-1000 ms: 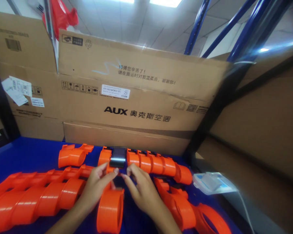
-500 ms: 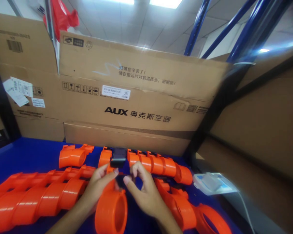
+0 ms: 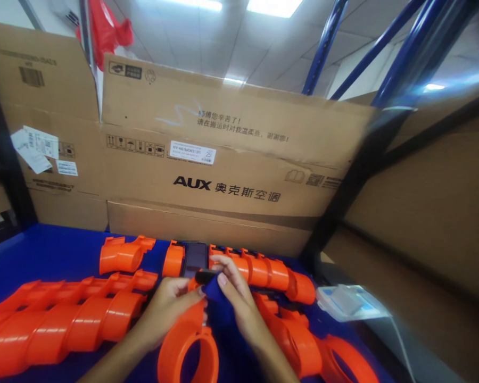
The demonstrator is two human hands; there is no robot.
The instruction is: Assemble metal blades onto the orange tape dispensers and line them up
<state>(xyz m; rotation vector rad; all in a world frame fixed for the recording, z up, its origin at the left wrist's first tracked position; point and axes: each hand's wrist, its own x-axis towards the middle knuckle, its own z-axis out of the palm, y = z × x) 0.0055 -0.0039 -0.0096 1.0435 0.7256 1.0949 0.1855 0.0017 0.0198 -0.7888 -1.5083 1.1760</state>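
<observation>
My left hand is closed around the top of an orange plastic ring-shaped part that stands tilted on the blue table. My right hand pinches a small black piece at the top of that part, fingers curled over it. Just behind my fingertips a dark phone-like device leans on a row of orange parts.
Orange parts lie in long rows at the left and right; a single one sits further back. Large cardboard boxes wall the back. A clear packet lies at the right edge, near blue rack posts.
The orange part has been tipped up so its ring opening faces me. My right hand has risen and closed on the small black piece at its top.
</observation>
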